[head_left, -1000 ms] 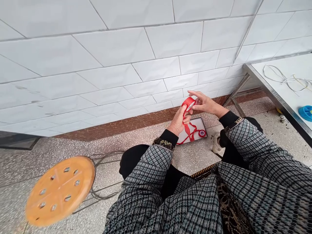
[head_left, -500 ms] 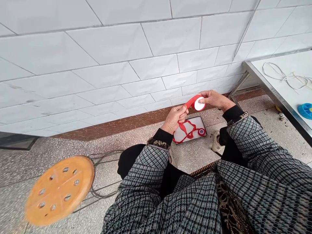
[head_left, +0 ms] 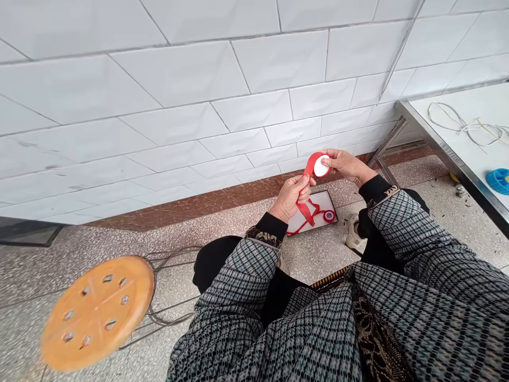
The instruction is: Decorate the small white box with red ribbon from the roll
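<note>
My right hand (head_left: 345, 163) grips a roll of red ribbon (head_left: 317, 163) by its white core, thumb on the near face. Close beside it, my left hand (head_left: 293, 195) pinches the red strip coming off the roll, and a length of strip hangs below its fingers. Under the hands, on the floor, lies a shallow white box (head_left: 326, 202) with a dark edge. Loose red ribbon and a small red roll (head_left: 328, 215) with a pale core lie in it. My left hand hides part of the box.
An orange round stool (head_left: 95, 313) with wire legs is at the lower left. To the right, a metal-edged white table (head_left: 461, 154) holds thin cables (head_left: 463, 127) and a blue spool (head_left: 498, 181). A white tiled wall (head_left: 238, 63) rises in front.
My left hand has moved slightly right and closer to the roll. The roll has shifted a little left and up with my right hand. The hanging strip has moved right over the box.
</note>
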